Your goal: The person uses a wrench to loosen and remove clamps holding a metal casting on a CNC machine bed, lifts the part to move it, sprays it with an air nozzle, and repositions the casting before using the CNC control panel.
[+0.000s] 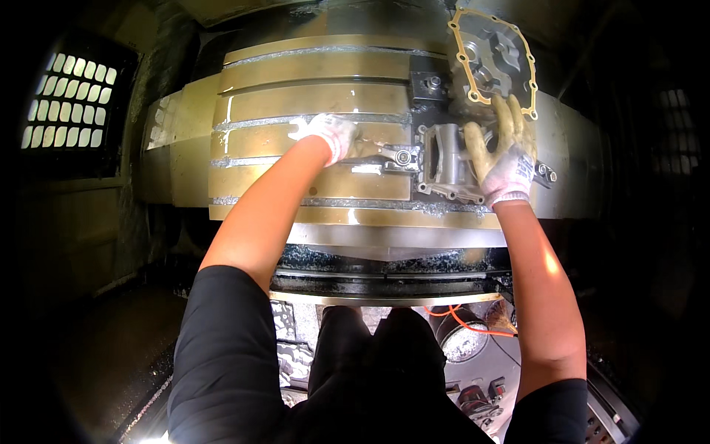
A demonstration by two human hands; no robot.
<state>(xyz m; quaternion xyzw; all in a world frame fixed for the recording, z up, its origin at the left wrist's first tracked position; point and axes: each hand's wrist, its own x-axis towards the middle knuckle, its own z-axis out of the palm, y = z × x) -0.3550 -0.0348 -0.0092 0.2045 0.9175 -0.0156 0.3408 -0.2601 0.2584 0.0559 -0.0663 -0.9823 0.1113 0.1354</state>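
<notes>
My left hand (330, 138), in a white glove with a coated palm, is closed round the handle of a wrench (386, 153). The wrench's head sits at a bolt on a clamp (403, 157), beside a grey cast metal housing (447, 154). My right hand (510, 159), gloved too, has its fingers spread and reaches over the housing's right side; whether it presses on it I cannot tell. Beyond its fingertips stands a second casting (488, 63) with a bright machined flange. The left fingers are partly hidden by the glove's back.
Under the parts lies a slotted metal machine table (318, 98), with metal chips in its grooves. Clamp bolts (546, 173) sit right of my right hand, and a dark clamp block (429, 86) behind the housing. Below the table edge are an orange hose (467, 323) and a bucket (464, 345).
</notes>
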